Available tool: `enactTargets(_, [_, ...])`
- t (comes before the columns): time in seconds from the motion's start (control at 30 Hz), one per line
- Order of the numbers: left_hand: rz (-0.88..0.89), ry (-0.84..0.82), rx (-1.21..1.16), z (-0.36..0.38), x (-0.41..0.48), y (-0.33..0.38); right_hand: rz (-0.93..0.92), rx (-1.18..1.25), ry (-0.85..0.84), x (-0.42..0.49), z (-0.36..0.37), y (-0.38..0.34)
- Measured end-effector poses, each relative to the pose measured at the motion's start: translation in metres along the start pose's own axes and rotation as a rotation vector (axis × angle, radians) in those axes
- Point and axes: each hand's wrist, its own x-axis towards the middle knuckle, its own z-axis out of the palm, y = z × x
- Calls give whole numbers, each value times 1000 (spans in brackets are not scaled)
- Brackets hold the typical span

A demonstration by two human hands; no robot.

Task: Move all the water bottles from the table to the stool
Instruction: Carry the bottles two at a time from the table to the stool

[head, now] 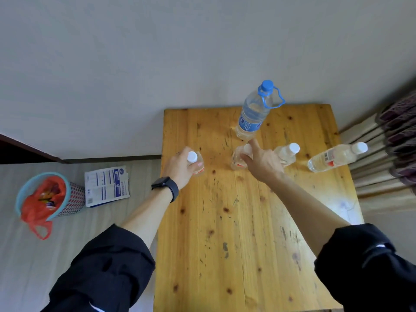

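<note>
Several clear water bottles stand on the wooden table (236, 221). My left hand (180, 170) grips a small white-capped bottle (195, 163) near the table's left edge. My right hand (262, 162) grips a second small bottle (239, 157) at the middle of the table. Behind it stands a tall bottle with a blue cap and handle (254, 113). To the right stand two more white-capped bottles, one (288, 154) just beside my right hand and one (335, 157) near the right edge. No stool is in view.
On the floor to the left stands a blue basket with an orange plastic bag (45, 199), and a printed white packet (107, 185) lies beside it. A wall runs behind the table. Folded fabric and slats (387, 149) lie at the right.
</note>
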Motion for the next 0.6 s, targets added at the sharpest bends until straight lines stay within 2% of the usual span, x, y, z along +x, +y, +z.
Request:
enactTargets(0.2, [3, -57, -33, 8, -79, -4, 25, 200, 143, -102, 31, 21])
enactTargets(0.4, [-12, -165, 4, 33, -165, -2, 102, 171, 84, -197, 65, 28])
enactTargets(0.6, [48, -169, 33, 56, -216, -8, 73, 199, 57, -257, 93, 33])
